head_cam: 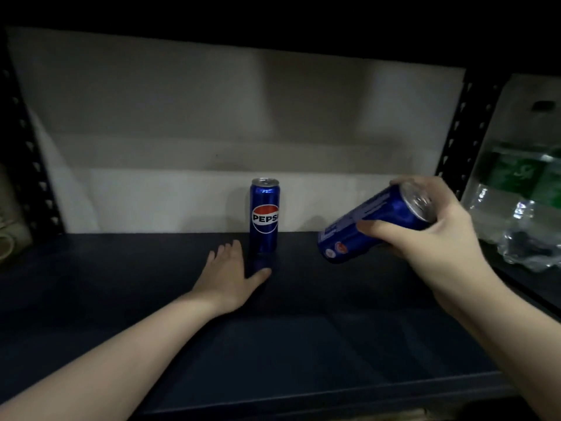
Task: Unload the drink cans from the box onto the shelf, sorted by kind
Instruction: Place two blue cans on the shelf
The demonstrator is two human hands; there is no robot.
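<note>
A blue Pepsi can (264, 214) stands upright at the back of the dark shelf (303, 344), near the white back wall. My left hand (229, 278) lies flat on the shelf just in front and left of it, fingers apart, holding nothing. A second blue can (368, 223) is tilted on its side in the air to the right, top end toward me, with my right hand (437, 229) gripping it near the top. The box is out of view.
A black perforated upright (464, 138) stands at the right, with a plastic-wrapped pack of green-labelled water bottles (522, 189) beyond it. Another black upright (28, 153) and a pale object (9, 226) are at the left.
</note>
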